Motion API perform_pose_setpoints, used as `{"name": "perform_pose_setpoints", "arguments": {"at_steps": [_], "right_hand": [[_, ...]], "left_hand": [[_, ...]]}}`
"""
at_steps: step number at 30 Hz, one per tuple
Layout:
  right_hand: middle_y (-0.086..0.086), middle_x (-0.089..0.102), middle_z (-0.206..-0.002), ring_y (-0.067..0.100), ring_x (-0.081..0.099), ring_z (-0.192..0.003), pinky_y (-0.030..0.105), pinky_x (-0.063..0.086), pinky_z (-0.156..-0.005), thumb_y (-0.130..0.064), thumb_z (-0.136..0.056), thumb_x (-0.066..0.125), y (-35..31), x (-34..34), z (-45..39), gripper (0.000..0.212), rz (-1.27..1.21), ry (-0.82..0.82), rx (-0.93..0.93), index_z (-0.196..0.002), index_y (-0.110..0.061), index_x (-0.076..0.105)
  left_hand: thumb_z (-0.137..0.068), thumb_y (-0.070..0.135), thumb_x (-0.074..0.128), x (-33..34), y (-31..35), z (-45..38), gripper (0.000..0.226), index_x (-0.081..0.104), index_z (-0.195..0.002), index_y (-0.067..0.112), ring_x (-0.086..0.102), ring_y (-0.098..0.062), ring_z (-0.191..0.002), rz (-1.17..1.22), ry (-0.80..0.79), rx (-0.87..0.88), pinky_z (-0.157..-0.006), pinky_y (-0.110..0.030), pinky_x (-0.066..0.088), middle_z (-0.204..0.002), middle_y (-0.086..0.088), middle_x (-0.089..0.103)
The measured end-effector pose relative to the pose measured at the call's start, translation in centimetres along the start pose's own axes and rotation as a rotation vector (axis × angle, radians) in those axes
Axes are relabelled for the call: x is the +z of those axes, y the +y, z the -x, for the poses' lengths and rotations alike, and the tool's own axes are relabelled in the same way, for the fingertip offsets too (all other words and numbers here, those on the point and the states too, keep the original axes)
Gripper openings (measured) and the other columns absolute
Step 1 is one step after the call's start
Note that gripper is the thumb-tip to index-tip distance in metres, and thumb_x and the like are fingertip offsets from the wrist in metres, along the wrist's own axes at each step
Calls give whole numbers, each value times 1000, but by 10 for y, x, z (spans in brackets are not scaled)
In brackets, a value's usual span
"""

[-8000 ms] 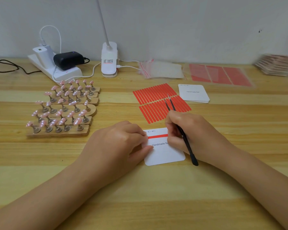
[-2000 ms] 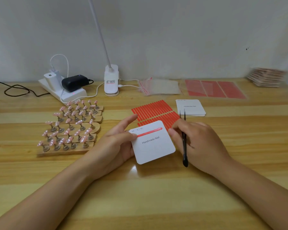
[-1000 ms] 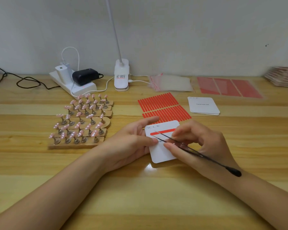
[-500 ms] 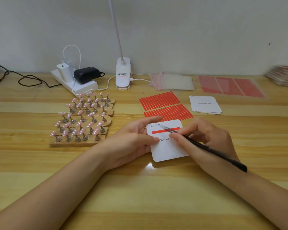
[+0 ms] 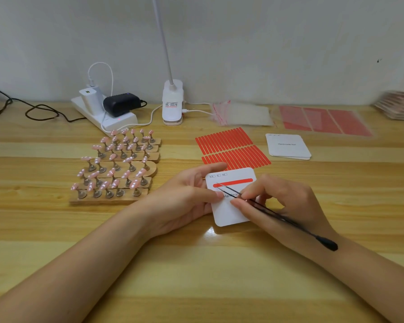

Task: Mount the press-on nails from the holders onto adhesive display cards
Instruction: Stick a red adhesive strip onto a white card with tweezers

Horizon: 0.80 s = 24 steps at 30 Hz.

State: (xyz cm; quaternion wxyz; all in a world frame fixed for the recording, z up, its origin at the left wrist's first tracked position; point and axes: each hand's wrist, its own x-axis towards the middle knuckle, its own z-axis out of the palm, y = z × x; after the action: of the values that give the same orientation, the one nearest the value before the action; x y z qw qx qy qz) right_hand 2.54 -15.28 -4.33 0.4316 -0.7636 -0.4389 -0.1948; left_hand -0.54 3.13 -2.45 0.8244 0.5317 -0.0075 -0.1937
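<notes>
Nails (image 5: 113,164), glossy pink and oval, sit on small metal stems set in stacked wooden holders (image 5: 107,198) on the left of the table (image 5: 196,264), a pale wood top with broad light and dark planks. The rows run roughly left to right, and the nail tips mostly lean up and to the left. Beyond them stand a white power strip (image 5: 107,117) with a black adapter and a white lamp base (image 5: 172,102). Right of centre lies a sheet of thin red strips (image 5: 231,148), each strip long and narrow, slanting up to the right. Past it are clear bags (image 5: 240,114), a red sheet (image 5: 322,120) and a small stack of cards (image 5: 287,145).

The left hand (image 5: 184,201) holds a white, round-cornered card (image 5: 226,213) by its left edge, thumb on top, fingers behind. One red strip (image 5: 233,182) lies across the card near its top edge, long axis left to right. The right hand (image 5: 282,203) pinches black tweezers (image 5: 275,214) between thumb and forefinger; their fine tips meet the strip's left end, though whether they grip it is hard to tell.
</notes>
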Motion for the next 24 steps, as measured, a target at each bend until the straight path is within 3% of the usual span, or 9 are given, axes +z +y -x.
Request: {"name": "perform_pose_setpoints", "arguments": {"at_steps": [17,24], "right_hand": [[-5,58,-64,12,53,-53,26,44,-51,-28,-84,62,4,3,2,15,24,2,-62,-74,-17,57],[3,56,-61,16,51,-53,24,42,-52,-20,-86,58,6,7,1,22,105,2,-163,-70,-5,57]], "left_hand": [[-77,-17,52,-3,-1,0,68,34,-138,6,68,-20,-95,3,-19,1,-76,-27,56,-111,-15,67],[-82,-17,45,-3,-1,-1,63,33,-139,8,67,-19,-96,-19,-19,-1,-80,-27,55,-112,-14,67]]}}
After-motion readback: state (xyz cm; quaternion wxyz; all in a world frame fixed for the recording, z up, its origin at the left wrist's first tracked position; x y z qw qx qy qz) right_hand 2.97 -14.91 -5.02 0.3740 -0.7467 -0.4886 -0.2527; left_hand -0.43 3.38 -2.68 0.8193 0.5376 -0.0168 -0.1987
